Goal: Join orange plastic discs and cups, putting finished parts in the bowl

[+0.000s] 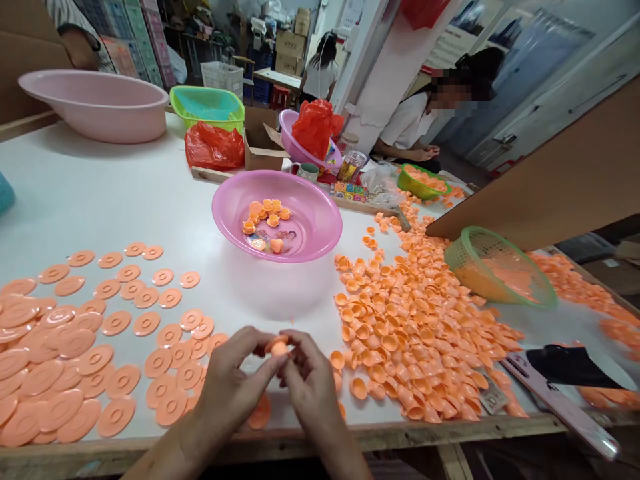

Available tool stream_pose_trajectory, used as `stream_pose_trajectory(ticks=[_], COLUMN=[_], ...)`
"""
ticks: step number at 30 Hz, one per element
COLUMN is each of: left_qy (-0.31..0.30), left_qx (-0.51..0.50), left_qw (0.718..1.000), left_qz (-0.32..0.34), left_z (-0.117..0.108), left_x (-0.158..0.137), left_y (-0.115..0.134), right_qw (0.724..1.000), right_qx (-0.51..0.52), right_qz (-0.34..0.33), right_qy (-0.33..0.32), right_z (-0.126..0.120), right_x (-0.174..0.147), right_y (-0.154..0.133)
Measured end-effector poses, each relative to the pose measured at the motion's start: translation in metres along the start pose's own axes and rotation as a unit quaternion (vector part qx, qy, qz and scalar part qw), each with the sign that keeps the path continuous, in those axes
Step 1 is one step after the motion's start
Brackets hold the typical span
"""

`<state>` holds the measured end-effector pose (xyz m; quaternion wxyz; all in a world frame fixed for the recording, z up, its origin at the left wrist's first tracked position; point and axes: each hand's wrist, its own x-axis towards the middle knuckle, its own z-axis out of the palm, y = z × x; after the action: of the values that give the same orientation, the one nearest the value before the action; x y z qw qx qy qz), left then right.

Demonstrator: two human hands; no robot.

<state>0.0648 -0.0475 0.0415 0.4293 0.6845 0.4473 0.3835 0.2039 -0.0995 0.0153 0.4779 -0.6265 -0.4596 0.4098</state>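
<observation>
Close to the front edge of the table, my left hand (233, 377) and my right hand (309, 373) meet around a small orange toy cup with its saucer (279, 348). Fingers of both hands pinch the piece, and they partly hide it. On the left lie many flat orange saucers (75, 343), heaped at the far left and spread singly nearer the middle. A big heap of loose orange cups (400, 327) covers the right side. Beyond my hands stands a pink basin (320, 241) with several cups on saucers (273, 220) inside.
A green mesh basket (467, 267) with orange pieces stands right, beside a brown board (550, 160). A phone-like pink object (565, 407) lies near the front edge. Behind are a large pale-pink tub (100, 110), red bags (215, 147) and a seated person (413, 127).
</observation>
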Motion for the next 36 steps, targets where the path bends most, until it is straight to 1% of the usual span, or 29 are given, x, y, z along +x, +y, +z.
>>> stream_pose_trajectory(ticks=[2, 4, 6, 7, 8, 9, 10, 11, 12, 13, 14, 15, 16, 17, 19, 21, 23, 25, 26, 28, 30, 33, 36], left_qy=[0.097, 0.168, 0.181, 0.186, 0.178, 0.155, 0.112, 0.052, -0.024, -0.094, -0.137, -0.167, -0.181, -0.181, -0.170, -0.170, -0.190, -0.209, -0.213, -0.218, -0.225, -0.227, -0.211], left_qx=[0.030, 0.057, 0.076, 0.083, 0.098, 0.120, 0.150, 0.187, 0.226, 0.261, 0.296, 0.331, 0.358, 0.378, 0.391, 0.373, 0.347, 0.329, 0.323, 0.306, 0.286, 0.266, 0.254], left_qw=[0.994, 0.982, 0.978, 0.976, 0.977, 0.978, 0.981, 0.980, 0.973, 0.961, 0.945, 0.929, 0.916, 0.908, 0.905, 0.912, 0.917, 0.919, 0.920, 0.925, 0.930, 0.936, 0.943], left_qz=[0.036, 0.059, 0.070, 0.070, 0.069, 0.065, 0.059, 0.050, 0.036, 0.018, 0.002, -0.004, -0.009, -0.010, 0.000, 0.022, 0.047, 0.061, 0.063, 0.056, 0.043, 0.033, 0.038], left_z=[-0.008, -0.020, -0.036, -0.045, -0.053, -0.061, -0.069, -0.076, -0.083, -0.088, -0.092, -0.093, -0.091, -0.085, -0.064, -0.034, -0.005, 0.015, 0.021, 0.024, 0.021, 0.019, 0.023], left_x=[0.041, 0.087, 0.125, 0.135, 0.138, 0.135, 0.125, 0.112, 0.096, 0.080, 0.065, 0.053, 0.044, 0.038, 0.034, 0.038, 0.043, 0.043, 0.042, 0.037, 0.031, 0.022, 0.016], left_y=[0.023, 0.043, 0.054, 0.054, 0.051, 0.043, 0.033, 0.019, 0.004, -0.012, -0.028, -0.043, -0.056, -0.065, -0.074, -0.071, -0.062, -0.053, -0.051, -0.049, -0.050, -0.055, -0.059], right_qw=[0.995, 0.974, 0.942, 0.927, 0.914, 0.904, 0.898, 0.895, 0.894, 0.893, 0.893, 0.892, 0.890, 0.891, 0.899, 0.918, 0.942, 0.963, 0.971, 0.980, 0.983, 0.983, 0.981], right_qx=[-0.080, -0.192, -0.304, -0.351, -0.389, -0.416, -0.432, -0.441, -0.444, -0.446, -0.448, -0.450, -0.453, -0.453, -0.436, -0.392, -0.325, -0.253, -0.224, -0.185, -0.169, -0.165, -0.173], right_qz=[-0.027, -0.057, -0.060, -0.049, -0.034, -0.018, -0.002, 0.011, 0.019, 0.023, 0.024, 0.025, 0.025, 0.024, 0.019, 0.022, 0.039, 0.056, 0.060, 0.062, 0.071, 0.085, 0.080], right_qy=[0.047, 0.105, 0.126, 0.121, 0.112, 0.098, 0.084, 0.071, 0.060, 0.052, 0.047, 0.042, 0.039, 0.038, 0.045, 0.063, 0.076, 0.071, 0.062, 0.038, 0.018, 0.003, -0.018], right_z=[-0.024, -0.051, -0.075, -0.085, -0.092, -0.097, -0.101, -0.102, -0.103, -0.102, -0.102, -0.101, -0.101, -0.100, -0.098, -0.094, -0.087, -0.076, -0.070, -0.058, -0.049, -0.038, -0.027], right_x=[0.008, 0.014, 0.017, 0.017, 0.016, 0.015, 0.014, 0.012, 0.011, 0.011, 0.011, 0.012, 0.013, 0.014, 0.016, 0.017, 0.017, 0.018, 0.019, 0.022, 0.025, 0.028, 0.027], right_y=[-0.005, -0.005, 0.003, 0.008, 0.014, 0.020, 0.025, 0.030, 0.033, 0.035, 0.036, 0.036, 0.036, 0.035, 0.030, 0.024, 0.017, 0.012, 0.011, 0.012, 0.016, 0.021, 0.022])
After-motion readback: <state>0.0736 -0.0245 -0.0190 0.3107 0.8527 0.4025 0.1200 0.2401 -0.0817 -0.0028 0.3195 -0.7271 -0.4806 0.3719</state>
